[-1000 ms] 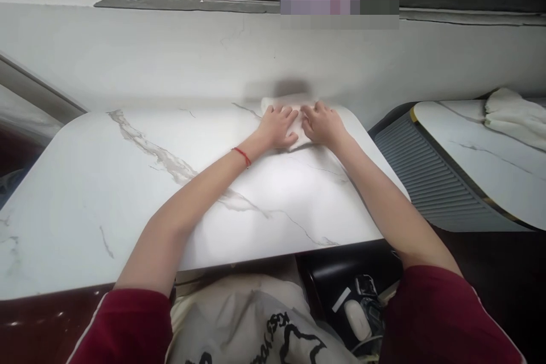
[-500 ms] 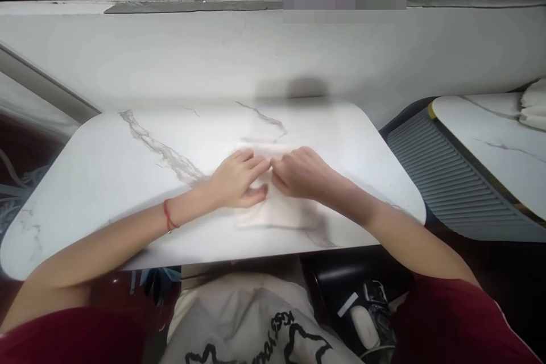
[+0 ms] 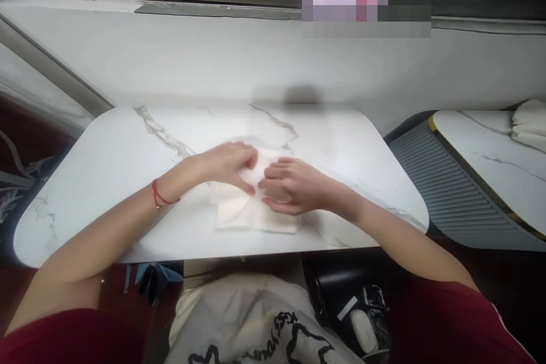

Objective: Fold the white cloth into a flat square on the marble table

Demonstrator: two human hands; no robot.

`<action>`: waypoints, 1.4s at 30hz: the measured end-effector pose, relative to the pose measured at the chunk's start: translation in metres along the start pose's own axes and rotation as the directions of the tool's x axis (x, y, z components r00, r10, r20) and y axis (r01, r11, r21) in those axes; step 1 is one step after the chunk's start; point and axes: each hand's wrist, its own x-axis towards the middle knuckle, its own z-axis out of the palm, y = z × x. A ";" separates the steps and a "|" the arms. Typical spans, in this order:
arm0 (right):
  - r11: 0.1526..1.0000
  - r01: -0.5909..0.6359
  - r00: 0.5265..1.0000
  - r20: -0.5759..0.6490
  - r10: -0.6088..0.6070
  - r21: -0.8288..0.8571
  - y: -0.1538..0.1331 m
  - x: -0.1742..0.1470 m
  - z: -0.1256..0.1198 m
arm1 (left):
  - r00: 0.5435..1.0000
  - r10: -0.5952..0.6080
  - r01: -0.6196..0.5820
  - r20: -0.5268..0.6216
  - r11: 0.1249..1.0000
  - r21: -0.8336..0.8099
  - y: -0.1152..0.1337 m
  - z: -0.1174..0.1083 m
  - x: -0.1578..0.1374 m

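A white cloth lies on a white table with grey-brown lines. It is in the middle, toward the near edge, and looks flat, though it is a bit blurry.

The left hand is over the far left part of the cloth. Its fingers bend, and its thumb sticks out, so there is a gap between them. The right hand is over the right part of the cloth. Its fingers are curled in, and I cannot tell if they pinch any cloth. The two hands are near each other, with a small gap between.

A red string goes around the left wrist. The right arm comes out of a dark red sleeve.

On the right is another white table, with a bunched, pale cloth at its far side. On the near right, below the first table, a small white thing lies on something black. A grey wall stands at the far side.
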 end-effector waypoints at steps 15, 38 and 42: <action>0.919 -0.357 0.911 0.152 0.382 -0.168 0.050 0.099 -0.004 | 0.878 -0.377 0.420 -0.295 0.903 0.095 -0.082 -0.018 0.000; 0.907 -0.385 0.918 0.031 0.396 -0.172 0.073 0.143 0.014 | 0.807 -0.361 0.469 -0.468 0.873 0.135 -0.117 -0.002 -0.007; 0.921 -0.348 0.928 0.074 0.365 -0.177 0.056 0.145 -0.001 | 0.846 -0.352 0.435 -0.401 0.890 0.137 -0.107 -0.011 -0.026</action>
